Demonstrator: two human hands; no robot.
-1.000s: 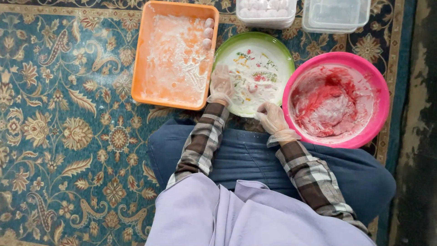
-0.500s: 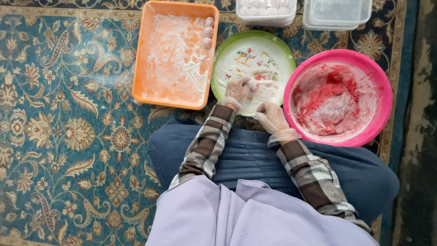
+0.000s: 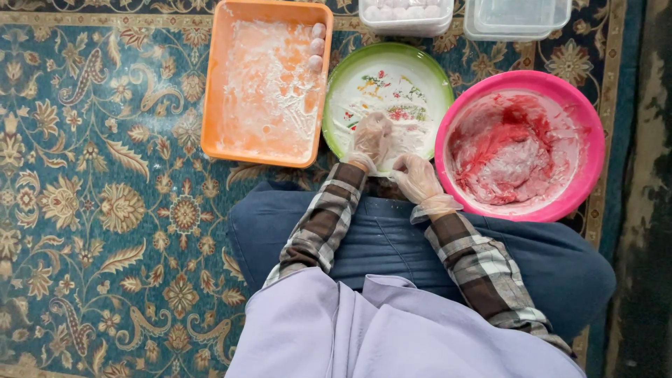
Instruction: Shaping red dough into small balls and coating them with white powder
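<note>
While red dough fills the pink bowl (image 3: 590, 150), the orange tray (image 3: 213, 105) holds balls.

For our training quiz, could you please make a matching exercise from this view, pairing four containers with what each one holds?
Things:
1. orange tray
2. green-rimmed plate
3. pink bowl
4. clear tub

Contents:
A. red and white dough
B. many pale balls
C. white flour, three balls along one edge
D. floral pattern, gloved left hand over its near edge

Pairs: 1-C, 2-D, 3-A, 4-B
</note>
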